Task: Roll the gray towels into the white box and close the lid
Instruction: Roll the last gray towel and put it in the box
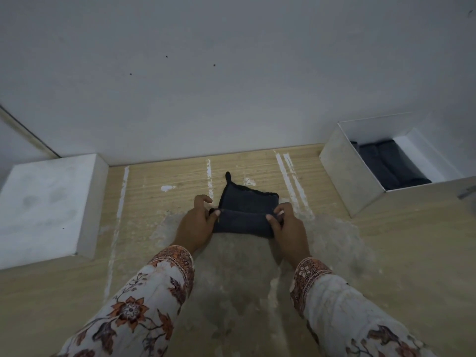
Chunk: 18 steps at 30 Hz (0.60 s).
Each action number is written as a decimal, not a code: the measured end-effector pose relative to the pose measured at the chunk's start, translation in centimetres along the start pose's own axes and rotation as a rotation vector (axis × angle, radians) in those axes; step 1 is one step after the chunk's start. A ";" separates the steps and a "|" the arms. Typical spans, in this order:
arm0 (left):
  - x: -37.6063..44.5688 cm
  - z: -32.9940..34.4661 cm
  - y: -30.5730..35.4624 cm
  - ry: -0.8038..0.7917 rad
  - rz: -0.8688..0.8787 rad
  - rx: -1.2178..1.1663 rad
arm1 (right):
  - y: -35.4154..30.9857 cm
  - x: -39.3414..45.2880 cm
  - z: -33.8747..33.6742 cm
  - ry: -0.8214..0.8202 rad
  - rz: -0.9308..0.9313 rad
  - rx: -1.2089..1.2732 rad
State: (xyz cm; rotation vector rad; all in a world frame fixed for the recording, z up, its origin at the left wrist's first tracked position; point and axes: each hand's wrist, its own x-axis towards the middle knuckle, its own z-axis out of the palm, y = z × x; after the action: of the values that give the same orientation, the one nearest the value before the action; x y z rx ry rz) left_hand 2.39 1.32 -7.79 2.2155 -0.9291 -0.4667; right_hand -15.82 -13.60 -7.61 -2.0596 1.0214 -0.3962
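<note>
Two forearms reach in from the bottom edge, each covered to the wrist by a long sleeve. The left sleeve [144, 302] is off-white fabric printed with large rust-orange flowers, dark brown leaves and thin curling stems. The right sleeve [353, 315] is the same cloth, with fewer blooms showing. Each sleeve ends in a wide cuff band of dense orange, brown and cream pattern; the left cuff [177, 261] shows small repeated motifs, and the right cuff [310, 270] carries a pale flower shape. The left hand [197, 224] and right hand [288, 228] are bare, with short, pale fingernails.
</note>
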 end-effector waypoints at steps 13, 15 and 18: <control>0.6 1.2 -0.3 0.198 0.390 0.514 | 0.6 -0.2 0.6 0.131 -0.258 -0.356; 0.0 1.0 -1.1 0.080 0.603 0.621 | 1.1 -0.8 0.1 0.046 -0.402 -0.447; -0.2 0.9 -1.6 0.005 0.591 0.639 | 1.7 -1.4 -0.1 -0.017 -0.412 -0.557</control>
State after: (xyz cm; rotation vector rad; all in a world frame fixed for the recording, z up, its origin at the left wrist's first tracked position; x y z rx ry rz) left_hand 2.57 1.86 -9.56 2.2954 -1.8424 0.1395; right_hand -17.64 -13.19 -8.79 -2.7855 0.7421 -0.3199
